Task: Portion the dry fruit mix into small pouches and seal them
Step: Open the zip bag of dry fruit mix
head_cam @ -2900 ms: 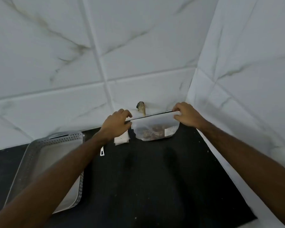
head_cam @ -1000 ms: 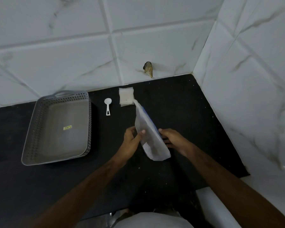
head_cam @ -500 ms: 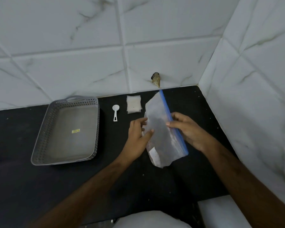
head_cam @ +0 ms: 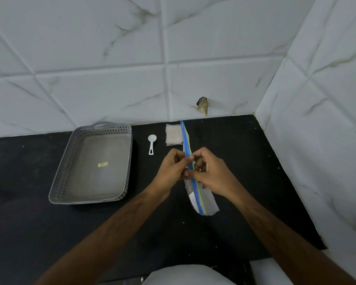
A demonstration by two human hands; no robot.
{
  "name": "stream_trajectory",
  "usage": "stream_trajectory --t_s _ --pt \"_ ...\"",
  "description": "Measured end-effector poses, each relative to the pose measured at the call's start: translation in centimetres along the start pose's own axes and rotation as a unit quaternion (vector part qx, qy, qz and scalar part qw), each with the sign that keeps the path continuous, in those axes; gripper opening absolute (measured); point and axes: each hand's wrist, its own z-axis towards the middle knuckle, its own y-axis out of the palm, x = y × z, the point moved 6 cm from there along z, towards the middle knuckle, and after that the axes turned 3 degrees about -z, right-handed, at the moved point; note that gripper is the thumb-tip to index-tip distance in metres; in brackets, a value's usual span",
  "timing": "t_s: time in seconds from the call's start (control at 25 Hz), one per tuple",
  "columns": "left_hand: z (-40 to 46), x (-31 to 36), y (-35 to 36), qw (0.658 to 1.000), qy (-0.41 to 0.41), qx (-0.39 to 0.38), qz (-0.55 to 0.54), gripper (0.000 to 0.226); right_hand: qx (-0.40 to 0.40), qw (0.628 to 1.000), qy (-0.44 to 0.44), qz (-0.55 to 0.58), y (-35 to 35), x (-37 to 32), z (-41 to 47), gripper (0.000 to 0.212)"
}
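A clear zip bag [head_cam: 206, 202] with a blue and yellow zip strip stands on edge over the black counter [head_cam: 245, 171], seen from above. My left hand [head_cam: 171, 169] pinches the strip from the left. From the right, my right hand [head_cam: 210, 171] pinches the same strip, fingertips meeting the left hand's. The bag's contents are hidden behind my hands. A stack of small clear pouches [head_cam: 173, 134] lies just beyond my hands near the wall. A white plastic scoop [head_cam: 152, 144] lies to their left.
A grey perforated tray [head_cam: 95, 163] with a small yellow label inside sits at the left of the counter. Marble-look tiled walls close off the back and right. A brownish chipped spot [head_cam: 202, 104] marks the back wall.
The bag was held up near the wall, then brought down to the counter and turned edge-up. Both hands have closed in on the middle of the zip strip.
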Motion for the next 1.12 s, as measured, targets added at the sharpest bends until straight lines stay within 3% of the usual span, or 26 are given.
stream_trajectory --t_s 0.16,0.32,0.44,0.56,0.68,0.76,0.88,0.96,1.04,1.12 --pt "-0.1 -0.1 -0.1 1.0 0.009 0.009 -0.025 0.013 0.017 0.999 0.013 0.032 0.1 0.4 0.1 0.033" --pt "0.4 -0.6 -0.8 0.997 -0.009 0.009 -0.081 0.018 0.001 0.981 0.072 0.178 -0.3 1.2 0.0 0.019" --pt "0.4 -1.6 -0.9 0.981 -0.05 0.006 -0.185 0.023 -0.002 0.927 0.152 0.343 -0.7 3.1 -0.1 0.016" --pt "-0.1 -2.8 -1.3 0.956 -0.077 0.04 -0.281 0.015 -0.003 0.863 0.2 0.463 -0.8 4.9 -0.5 0.011" --pt "-0.6 -3.4 -2.5 0.965 -0.065 0.1 -0.233 0.013 0.031 0.848 0.221 0.481 -1.4 6.3 -0.8 0.009" --pt "-1.0 -2.2 -3.0 0.986 -0.022 0.111 -0.123 0.013 0.045 0.877 0.225 0.422 -2.0 6.5 -0.8 0.011" --pt "-0.5 1.1 -2.4 0.994 0.042 0.071 0.069 0.021 0.045 0.96 0.196 0.196 -3.6 4.8 0.3 0.018" --pt "0.7 2.4 -1.9 0.99 0.022 0.022 0.141 0.023 0.019 0.989 0.141 0.039 -4.4 2.7 1.9 0.027" --pt "2.1 3.1 -1.6 0.982 -0.004 -0.007 0.19 0.025 0.026 0.985 0.085 -0.147 -4.9 0.9 4.2 0.042" --pt "3.5 4.5 -1.2 0.95 0.03 -0.008 0.312 0.023 0.061 0.966 0.048 -0.247 -5.2 -0.8 6.4 0.052"
